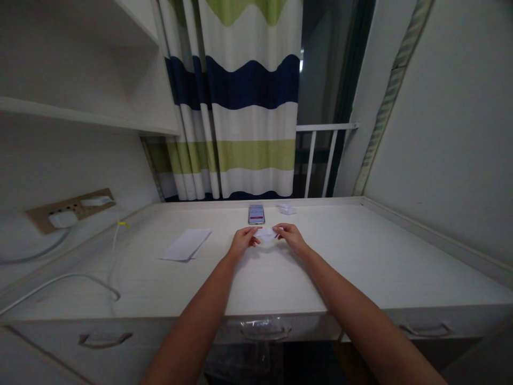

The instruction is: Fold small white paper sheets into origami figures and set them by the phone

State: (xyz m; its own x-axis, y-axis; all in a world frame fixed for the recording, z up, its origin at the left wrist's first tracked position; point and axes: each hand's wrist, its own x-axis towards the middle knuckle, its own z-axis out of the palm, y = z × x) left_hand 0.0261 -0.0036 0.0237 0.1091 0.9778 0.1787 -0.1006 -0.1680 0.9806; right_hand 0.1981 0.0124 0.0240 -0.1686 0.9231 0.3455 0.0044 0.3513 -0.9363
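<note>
A small folded piece of white paper (266, 234) is held between my two hands, just above the white desk. My left hand (244, 239) pinches its left end, and my right hand (291, 236) grips the right end with thumb and fingers. Right behind the paper lies a phone (256, 214) with its screen lit. Another folded white paper piece (286, 208) rests near the back edge, to the right of the phone. Off to the left, a few white sheets (186, 245) lie stacked unevenly.
A white cable (88, 276) runs across the left side of the desk (360, 256). Plugs sit in a wall socket strip (72, 210) at left. A shelf overhangs there, and a striped curtain (252, 123) hangs behind. Drawers with handles line the front.
</note>
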